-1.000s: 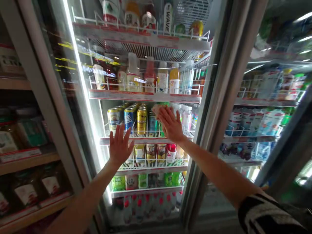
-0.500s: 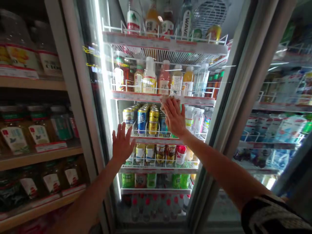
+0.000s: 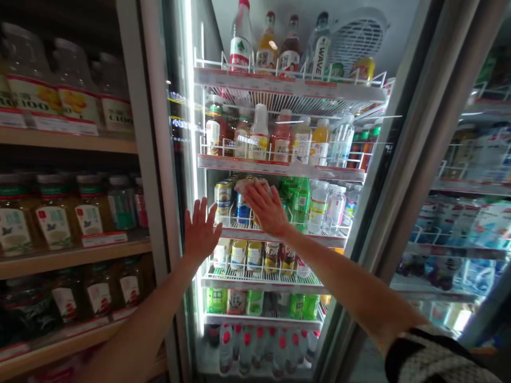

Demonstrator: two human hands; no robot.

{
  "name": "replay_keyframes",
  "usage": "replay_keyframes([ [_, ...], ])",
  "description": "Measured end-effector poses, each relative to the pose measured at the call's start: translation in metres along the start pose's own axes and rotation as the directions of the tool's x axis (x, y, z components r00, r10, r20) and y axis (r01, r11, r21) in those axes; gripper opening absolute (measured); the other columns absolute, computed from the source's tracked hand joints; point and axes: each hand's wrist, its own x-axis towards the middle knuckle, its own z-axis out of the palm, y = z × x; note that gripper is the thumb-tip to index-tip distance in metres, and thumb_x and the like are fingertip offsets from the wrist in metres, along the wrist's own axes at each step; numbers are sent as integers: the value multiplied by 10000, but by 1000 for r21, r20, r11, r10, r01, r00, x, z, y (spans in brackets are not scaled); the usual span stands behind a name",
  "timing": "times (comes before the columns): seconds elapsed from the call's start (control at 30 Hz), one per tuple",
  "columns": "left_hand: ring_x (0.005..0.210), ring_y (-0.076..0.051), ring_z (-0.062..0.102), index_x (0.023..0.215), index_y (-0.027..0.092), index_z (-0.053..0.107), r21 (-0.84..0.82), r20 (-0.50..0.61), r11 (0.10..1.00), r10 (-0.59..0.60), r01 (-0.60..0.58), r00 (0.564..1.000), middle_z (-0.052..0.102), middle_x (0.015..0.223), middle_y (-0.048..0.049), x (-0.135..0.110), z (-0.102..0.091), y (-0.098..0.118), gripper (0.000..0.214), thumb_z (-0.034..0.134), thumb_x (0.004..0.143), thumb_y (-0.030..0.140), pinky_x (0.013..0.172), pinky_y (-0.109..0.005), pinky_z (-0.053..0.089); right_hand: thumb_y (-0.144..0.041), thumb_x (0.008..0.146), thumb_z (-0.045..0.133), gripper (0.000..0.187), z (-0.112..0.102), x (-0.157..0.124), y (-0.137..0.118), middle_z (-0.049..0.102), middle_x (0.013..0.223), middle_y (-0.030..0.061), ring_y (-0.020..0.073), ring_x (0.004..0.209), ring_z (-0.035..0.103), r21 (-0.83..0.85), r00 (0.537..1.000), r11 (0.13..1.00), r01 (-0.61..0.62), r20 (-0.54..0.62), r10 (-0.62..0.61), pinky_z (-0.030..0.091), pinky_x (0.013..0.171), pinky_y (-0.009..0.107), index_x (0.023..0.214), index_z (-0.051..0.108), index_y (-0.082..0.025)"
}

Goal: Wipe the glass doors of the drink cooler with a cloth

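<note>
My right hand [image 3: 265,207] lies flat with a pale, crumpled cloth [image 3: 242,184] under its fingertips, against the glass door [image 3: 275,119] of a lit drinks cooler. Behind the cloth are cans on the middle shelf [image 3: 255,232], partly hidden by that hand. My left hand [image 3: 200,231] is raised, palm toward the door near its left side, fingers spread and nothing in them. It appears to rest on the glass, though contact is hard to make out. A green bottle [image 3: 301,202] shows right of my right hand.
Wooden shelves [image 3: 75,250] with bottled drinks stand left of the cooler. A grey metal door frame [image 3: 399,165] runs down the right side, with another stocked cooler section [image 3: 459,218] beyond. Water bottles with red caps [image 3: 244,351] fill the bottom.
My right hand and the cloth have moved left and down across the glass, uncovering green bottles. My left hand stays at about the same spot. The view has shifted slightly left.
</note>
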Motion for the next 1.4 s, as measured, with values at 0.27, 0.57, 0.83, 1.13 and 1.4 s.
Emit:
replay_keyframes([
  [0.27, 1413, -279, 133, 1416, 207, 302, 14, 29, 999, -51, 51, 998, 212, 1514, -140, 3, -10, -21, 540, 387, 909, 372, 1124, -541, 138, -156, 841, 453, 658, 8, 14, -18, 267, 1521, 43, 218, 1436, 69, 83, 992, 989, 121, 13, -122, -16, 1171, 519, 1453, 214, -188],
  [0.57, 1409, -304, 140, 1403, 154, 326, 59, 32, 995, -86, 84, 996, 222, 1505, -172, 10, -16, -43, 550, 348, 911, 400, 1109, -564, 158, -146, 861, 416, 577, 25, 29, -61, 298, 1508, 60, 202, 1423, 155, 121, 955, 952, 280, 63, -289, 39, 1185, 469, 1424, 293, -159],
  [0.83, 1415, -277, 132, 1427, 169, 270, 88, -24, 990, -113, 114, 993, 192, 1519, -147, 12, -31, -61, 574, 374, 904, 380, 1129, -531, 135, -148, 889, 362, 555, 9, 107, -45, 226, 1534, 59, 255, 1432, 83, 108, 999, 994, 8, -48, -3, 22, 1157, 560, 1436, 269, -155],
  [1.13, 1414, -270, 134, 1435, 223, 253, 59, 10, 994, -88, 87, 996, 189, 1523, -121, 10, -36, -61, 575, 394, 899, 375, 1127, -538, 140, -164, 879, 416, 571, 20, 38, -60, 305, 1507, 19, 200, 1412, 188, 87, 950, 949, 303, 51, -308, 112, 1179, 465, 1429, 265, -196],
  [1.4, 1418, -263, 110, 1411, 187, 313, 2, 16, 1000, 5, -5, 1000, 187, 1521, -133, 33, -20, -20, 543, 381, 907, 375, 1141, -507, 118, -191, 894, 397, 573, -44, 7, 70, 242, 1529, 47, 253, 1432, 86, -81, 985, 986, -146, -106, 137, 13, 1141, 577, 1444, 242, -234],
])
